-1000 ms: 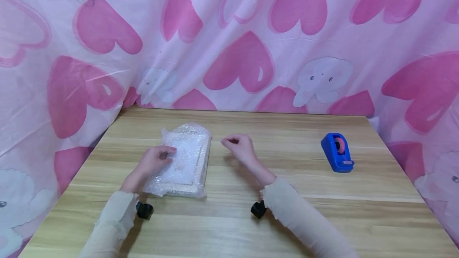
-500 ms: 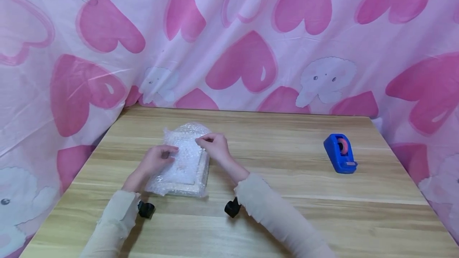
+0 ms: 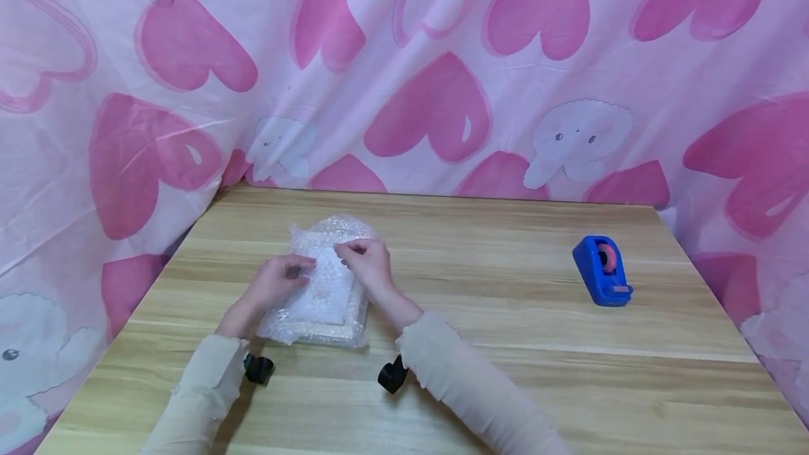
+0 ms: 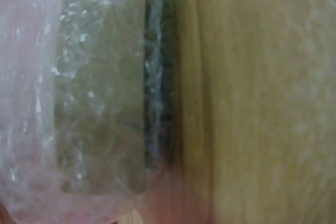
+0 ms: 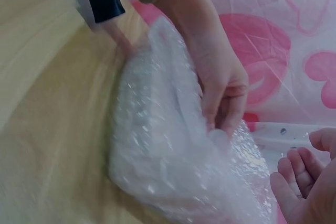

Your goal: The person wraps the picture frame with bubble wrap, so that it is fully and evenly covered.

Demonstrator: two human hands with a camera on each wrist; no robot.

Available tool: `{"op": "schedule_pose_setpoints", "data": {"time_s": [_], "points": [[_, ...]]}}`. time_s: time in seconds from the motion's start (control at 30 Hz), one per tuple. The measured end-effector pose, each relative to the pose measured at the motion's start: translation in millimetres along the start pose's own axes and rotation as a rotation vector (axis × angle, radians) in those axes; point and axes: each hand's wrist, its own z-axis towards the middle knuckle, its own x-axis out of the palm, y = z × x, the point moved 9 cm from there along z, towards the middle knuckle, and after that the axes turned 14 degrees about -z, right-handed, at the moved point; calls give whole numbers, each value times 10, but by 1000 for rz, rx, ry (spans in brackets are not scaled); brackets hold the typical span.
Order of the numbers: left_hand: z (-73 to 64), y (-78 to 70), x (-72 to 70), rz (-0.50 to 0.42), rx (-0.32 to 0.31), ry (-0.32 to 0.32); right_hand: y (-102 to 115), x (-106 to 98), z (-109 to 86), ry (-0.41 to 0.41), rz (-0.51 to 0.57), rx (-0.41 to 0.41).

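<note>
A flat, board-like thing wrapped in bubble wrap (image 3: 325, 293) lies on the table; the clear plastic blurs what is inside. At its left side my left hand (image 3: 278, 278) pinches the bubble wrap between thumb and fingertips, as the right wrist view also shows. My right hand (image 3: 369, 262) hangs over the upper right of the package, thumb and forefinger close together and pointing left. I cannot tell whether a thin piece is between them. In the right wrist view, the right hand's curled fingers (image 5: 299, 174) show at the lower right. Up close, the left wrist view shows the wrap's shiny edge (image 4: 100, 77).
A blue tape dispenser (image 3: 600, 272) with a pinkish roll stands at the right of the wooden table (image 3: 505, 385). Behind and beside the table hangs a pink curtain (image 3: 430, 104) with hearts. Black wrist cameras sit under both sleeves.
My right hand has moved left from beside the package to over its upper right part. The left hand keeps its place on the wrap.
</note>
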Motion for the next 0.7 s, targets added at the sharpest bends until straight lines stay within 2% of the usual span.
{"op": "schedule_pose_setpoints", "data": {"time_s": [0.33,0.53,0.7], "points": [[-3,-14,1,-6,4,5,-160,163,-86,-7,36,88],[5,-16,-3,-16,10,0,-206,235,-133,0,82,116],[12,19,-6,-27,-12,4,-167,301,-207,26,94,103]]}}
